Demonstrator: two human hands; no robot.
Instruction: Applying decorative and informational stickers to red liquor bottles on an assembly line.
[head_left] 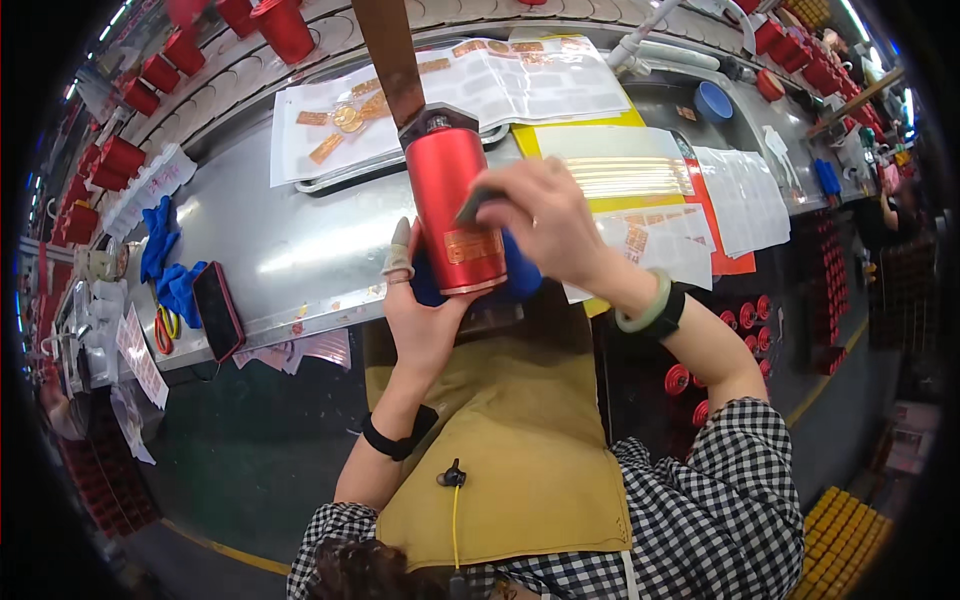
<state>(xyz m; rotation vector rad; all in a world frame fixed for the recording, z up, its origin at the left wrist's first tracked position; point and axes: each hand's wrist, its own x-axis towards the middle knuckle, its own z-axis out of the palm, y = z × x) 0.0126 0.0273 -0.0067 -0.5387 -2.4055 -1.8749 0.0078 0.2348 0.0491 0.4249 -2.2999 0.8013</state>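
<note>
One red cylinder (pixel 455 208) upright at the surface (pixel 290 250) edge, my left hand (pixel 420 315) cupping its base, my right hand (pixel 545 220) pinching one dark pad (pixel 478 203) against it, two blue gloves (pixel 170 265), one phone (pixel 217 310) left.

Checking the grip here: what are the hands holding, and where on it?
The left hand grips the red bottle at its lower end; the right hand presses a small dark tool against its side.
</note>
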